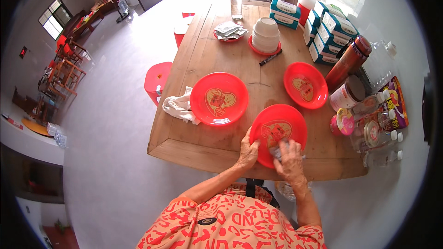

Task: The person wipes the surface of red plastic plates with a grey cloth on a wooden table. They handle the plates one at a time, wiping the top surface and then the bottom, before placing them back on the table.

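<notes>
A round red plate [295, 122] with a gold heart design is at the near edge of the wooden table. My left hand [248, 151] grips its left rim, fingers closed. Pressed against the lower part of the plate's face is a greyish cloth [277, 153], bunched under my right hand [290, 159]. The right fingers are curled over the cloth and partly cover the design. Left of this plate lies another red plate [235, 97], larger in view. A third red plate [316, 87] rests to the right, farther back.
A white cloth [177, 107] lies beside the left plate. Farther back are stacked white bowls [266, 37], a black marker [271, 57], packets [229, 31] and a bottle [236, 1]. Boxes [330, 34], a copper-coloured flask [348, 62] and jars line the right. A red stool [157, 79] stands left.
</notes>
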{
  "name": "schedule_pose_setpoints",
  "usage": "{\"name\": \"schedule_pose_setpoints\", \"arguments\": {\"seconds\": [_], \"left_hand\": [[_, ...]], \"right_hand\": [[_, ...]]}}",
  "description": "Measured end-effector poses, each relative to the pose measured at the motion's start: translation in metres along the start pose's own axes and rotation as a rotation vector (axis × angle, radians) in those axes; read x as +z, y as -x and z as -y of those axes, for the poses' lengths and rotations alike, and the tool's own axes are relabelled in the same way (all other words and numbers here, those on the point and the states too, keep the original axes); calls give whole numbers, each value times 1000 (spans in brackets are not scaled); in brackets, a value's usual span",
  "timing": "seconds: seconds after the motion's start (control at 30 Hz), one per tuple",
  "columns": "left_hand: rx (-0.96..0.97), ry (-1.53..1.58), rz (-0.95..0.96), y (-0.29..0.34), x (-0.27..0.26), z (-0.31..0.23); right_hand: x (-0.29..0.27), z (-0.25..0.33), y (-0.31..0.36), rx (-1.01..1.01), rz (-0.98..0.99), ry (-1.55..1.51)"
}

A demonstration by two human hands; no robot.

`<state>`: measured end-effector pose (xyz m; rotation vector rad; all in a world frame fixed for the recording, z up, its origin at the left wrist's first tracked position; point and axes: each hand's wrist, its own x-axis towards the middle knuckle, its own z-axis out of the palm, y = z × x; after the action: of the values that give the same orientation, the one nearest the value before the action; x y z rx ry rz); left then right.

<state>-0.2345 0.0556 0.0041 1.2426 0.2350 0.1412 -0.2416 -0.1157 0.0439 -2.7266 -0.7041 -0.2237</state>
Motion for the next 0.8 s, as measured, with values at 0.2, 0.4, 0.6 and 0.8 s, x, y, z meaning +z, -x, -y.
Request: {"name": "schedule_pose_setpoints", "arguments": {"seconds": [0.2, 0.4, 0.6, 0.8], "left_hand": [[-12, 19, -35, 5, 2, 6], [106, 28, -64, 5, 17, 11], [138, -23, -134, 5, 27, 13], [213, -5, -132, 3, 27, 19]], "right_hand": [[-3, -12, -8, -20, 24, 36], [12, -52, -48, 7, -247, 300], [7, -48, -46, 12, -267, 399], [-15, 4, 0, 103, 56, 129]]}}
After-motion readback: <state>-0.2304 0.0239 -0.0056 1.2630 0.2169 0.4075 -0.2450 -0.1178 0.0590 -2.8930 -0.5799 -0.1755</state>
